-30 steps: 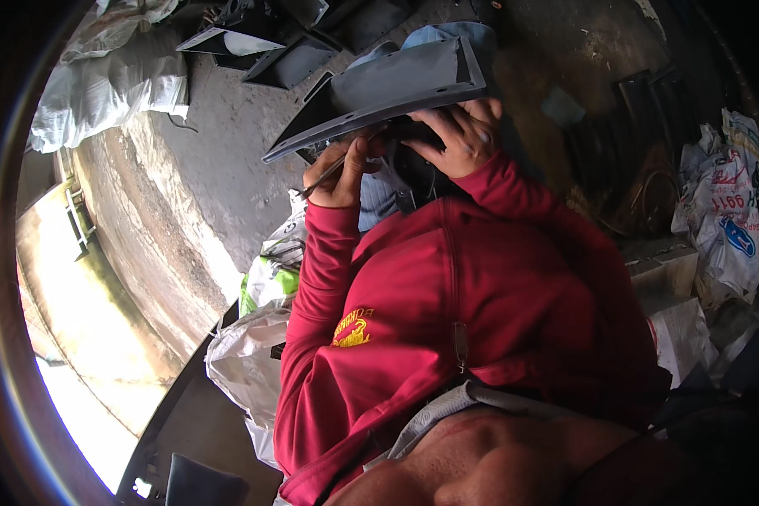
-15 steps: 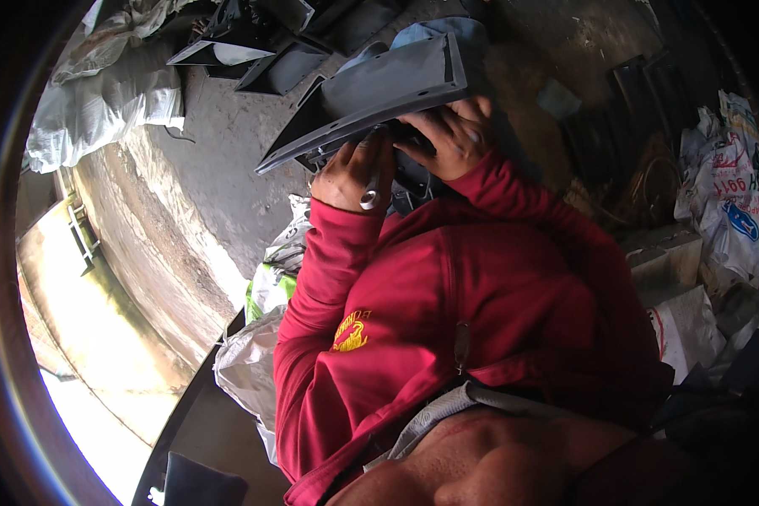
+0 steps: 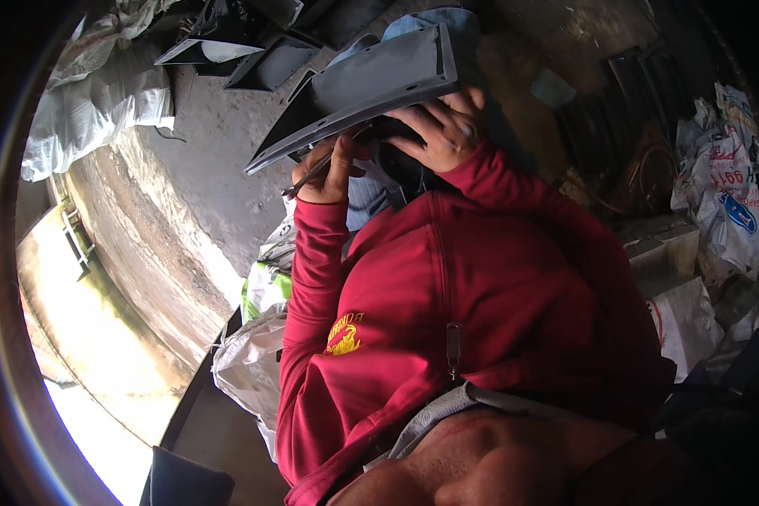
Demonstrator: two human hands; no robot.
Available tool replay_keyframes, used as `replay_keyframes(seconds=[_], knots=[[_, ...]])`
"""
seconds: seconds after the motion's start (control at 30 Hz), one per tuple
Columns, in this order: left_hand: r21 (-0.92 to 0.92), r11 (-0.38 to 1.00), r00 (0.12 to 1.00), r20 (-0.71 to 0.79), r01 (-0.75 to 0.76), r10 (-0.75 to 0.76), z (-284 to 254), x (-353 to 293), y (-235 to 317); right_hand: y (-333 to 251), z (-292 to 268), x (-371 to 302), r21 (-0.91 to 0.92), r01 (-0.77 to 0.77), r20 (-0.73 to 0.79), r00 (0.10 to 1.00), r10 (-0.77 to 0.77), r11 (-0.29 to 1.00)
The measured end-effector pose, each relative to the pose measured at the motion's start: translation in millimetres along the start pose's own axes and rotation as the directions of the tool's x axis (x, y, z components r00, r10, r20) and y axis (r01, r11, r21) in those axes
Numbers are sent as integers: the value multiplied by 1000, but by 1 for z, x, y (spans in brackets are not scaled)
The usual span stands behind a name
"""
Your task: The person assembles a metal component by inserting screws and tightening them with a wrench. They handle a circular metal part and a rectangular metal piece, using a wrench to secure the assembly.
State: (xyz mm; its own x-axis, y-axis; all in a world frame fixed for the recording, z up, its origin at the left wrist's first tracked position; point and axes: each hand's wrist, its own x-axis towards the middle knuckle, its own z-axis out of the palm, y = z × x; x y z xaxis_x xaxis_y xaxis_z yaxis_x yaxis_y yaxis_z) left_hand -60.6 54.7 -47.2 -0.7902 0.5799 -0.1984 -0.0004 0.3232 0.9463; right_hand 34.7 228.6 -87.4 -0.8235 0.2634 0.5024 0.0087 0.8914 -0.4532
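Here the left hand (image 3: 329,173) is closed around a thin rod-like tool (image 3: 308,174), fingers pinching its shaft, with the tip pointing down-left just under the lower edge of a grey panel (image 3: 358,88). The right hand (image 3: 438,131) is curled up beneath that panel near its right end, fingers pressed against the underside and gripping it, so the panel sits tilted, low at its left corner and high at the right. Both red sleeves (image 3: 481,278) run up to it from the lower edge of the view.

To do this well, I judge the right hand should keep the panel steady and bear its weight, while the left works the tool in short, controlled strokes close to the edge; a firm pinch near the tip would give better aim, and the tool should stay clear of the right fingers.

By count: one held panel, one tool, two hands. On the concrete floor (image 3: 211,169) beyond lie at least two more dark panels (image 3: 236,51), touching each other near the top edge. One white sack (image 3: 93,110) lies at the upper left, and several printed bags (image 3: 725,194) crowd the right, too jumbled to count.
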Motion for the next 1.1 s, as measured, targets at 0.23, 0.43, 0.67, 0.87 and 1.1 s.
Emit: replay_keyframes(seconds=[0.23, 0.43, 0.67, 0.87, 1.1], knots=[[-174, 984, 998, -63, -30, 19, 3, -9, 4, 2, 1, -1, -9, 2, -81, 997, -2, 1000], [600, 704, 895, 46, -379, 443, 13, -4, 22, 1, -2, 1, 28, -5, -63, 998, 7, 1000], [863, 407, 951, 235, -300, 202, 45, 12, 48, 4, 2, -3, 42, 22, -136, 991, -16, 999], [680, 608, 890, 152, -410, 431, 17, 2, 26, 5, 8, -3, -25, 17, -120, 993, -20, 1000], [-151, 983, 994, 17, 106, -105, 3, -7, -14, 3, 8, -4, -116, 44, -129, 990, -59, 992]])
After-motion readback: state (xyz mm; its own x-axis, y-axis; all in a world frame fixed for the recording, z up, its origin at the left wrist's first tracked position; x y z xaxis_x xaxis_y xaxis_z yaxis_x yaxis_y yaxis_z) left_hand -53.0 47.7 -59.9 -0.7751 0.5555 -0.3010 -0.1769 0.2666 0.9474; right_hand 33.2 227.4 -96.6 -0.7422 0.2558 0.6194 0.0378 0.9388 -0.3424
